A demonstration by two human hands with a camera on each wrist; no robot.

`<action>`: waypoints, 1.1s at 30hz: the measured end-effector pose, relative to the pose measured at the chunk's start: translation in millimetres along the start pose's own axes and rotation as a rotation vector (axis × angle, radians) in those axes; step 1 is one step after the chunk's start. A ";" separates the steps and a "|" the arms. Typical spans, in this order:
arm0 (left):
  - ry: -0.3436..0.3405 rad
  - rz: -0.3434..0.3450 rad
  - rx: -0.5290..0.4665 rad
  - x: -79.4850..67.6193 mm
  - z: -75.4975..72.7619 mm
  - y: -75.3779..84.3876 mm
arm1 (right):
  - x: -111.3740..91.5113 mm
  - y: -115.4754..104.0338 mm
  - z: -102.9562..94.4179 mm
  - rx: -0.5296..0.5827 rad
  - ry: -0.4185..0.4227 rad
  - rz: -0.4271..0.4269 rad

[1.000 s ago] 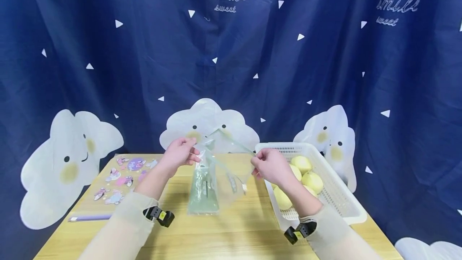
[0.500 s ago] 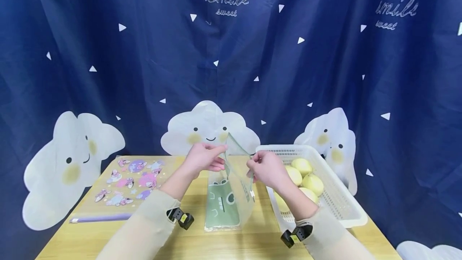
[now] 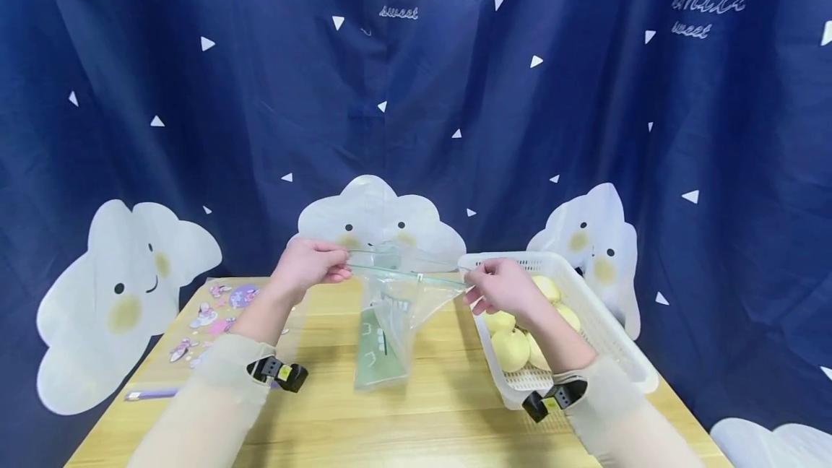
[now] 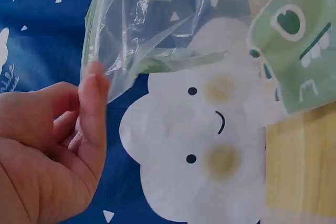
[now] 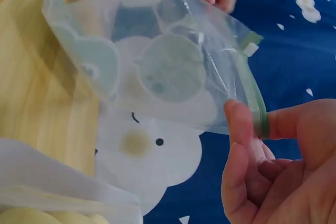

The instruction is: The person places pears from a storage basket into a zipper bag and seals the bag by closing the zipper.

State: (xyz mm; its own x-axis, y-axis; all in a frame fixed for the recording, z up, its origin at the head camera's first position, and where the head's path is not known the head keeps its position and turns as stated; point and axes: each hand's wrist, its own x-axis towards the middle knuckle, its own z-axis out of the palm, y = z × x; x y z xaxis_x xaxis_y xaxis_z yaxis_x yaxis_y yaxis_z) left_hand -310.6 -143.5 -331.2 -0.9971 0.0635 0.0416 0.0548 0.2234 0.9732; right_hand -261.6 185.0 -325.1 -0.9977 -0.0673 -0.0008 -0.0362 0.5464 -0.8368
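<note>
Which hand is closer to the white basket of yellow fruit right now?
Right. In the head view, the right hand overlaps the left edge of the white basket; the left hand is farther left, at the other end of the plastic bag.

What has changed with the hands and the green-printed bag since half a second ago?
The left hand has moved left, away from the right hand, which shifted slightly right. The top edges of the clear bag with green print are now stretched between them. Both hands hold the bag, as before. The white basket, its yellow fruits and the flat printed bag lie where they were.
</note>
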 end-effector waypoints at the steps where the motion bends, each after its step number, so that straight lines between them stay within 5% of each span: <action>1: -0.015 -0.002 0.007 -1.2 -5.4 0.5 | 1.2 1.5 -1.9 0.008 -0.010 0.007; 9: -0.122 0.004 -0.028 -5.5 -3.7 -2.2 | 6.7 10.9 10.9 0.039 -0.048 0.002; 23: -0.015 -0.022 -0.270 0.3 24.7 -10.3 | 7.6 11.3 11.6 0.032 -0.054 -0.014; 33: -0.007 -0.029 -0.374 1.1 29.4 3.9 | 10.7 18.6 -23.2 0.002 0.028 -0.003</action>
State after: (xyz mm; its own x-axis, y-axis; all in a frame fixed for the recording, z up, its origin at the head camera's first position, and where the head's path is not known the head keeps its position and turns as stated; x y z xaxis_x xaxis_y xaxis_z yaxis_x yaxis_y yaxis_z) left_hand -309.9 -113.9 -333.9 -0.9975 0.0693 0.0125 0.0023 -0.1458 0.9893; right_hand -274.2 213.9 -328.0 -0.9988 -0.0455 0.0176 -0.0396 0.5448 -0.8376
